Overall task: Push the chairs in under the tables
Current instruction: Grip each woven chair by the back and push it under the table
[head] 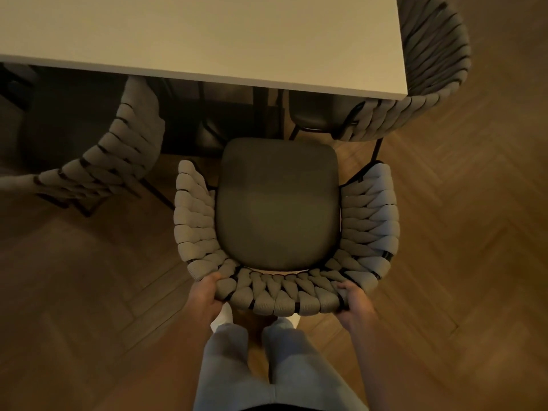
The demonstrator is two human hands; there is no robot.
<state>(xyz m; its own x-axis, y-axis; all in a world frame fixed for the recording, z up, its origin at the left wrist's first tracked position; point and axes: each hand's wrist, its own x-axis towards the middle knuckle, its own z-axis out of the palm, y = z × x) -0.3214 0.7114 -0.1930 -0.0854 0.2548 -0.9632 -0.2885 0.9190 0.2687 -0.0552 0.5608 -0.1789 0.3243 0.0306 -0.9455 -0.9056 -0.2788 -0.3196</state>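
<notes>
A chair [277, 203] with a dark seat cushion and a grey woven rope backrest stands right below me, its seat fully outside the white table [207, 40]. The front of the seat is just short of the table's near edge. My left hand [206, 295] grips the back rim of the backrest at its left side. My right hand [354, 304] grips the same rim at its right side. Both thumbs lie on top of the woven rim, with the fingers curled under it.
A second woven chair [118, 155] stands at the left, turned at an angle and partly under the table. A third chair [415, 93] sits at the table's right corner, its seat under the top. Herringbone wood floor [459, 232] spreads around. My legs stand right behind the chair.
</notes>
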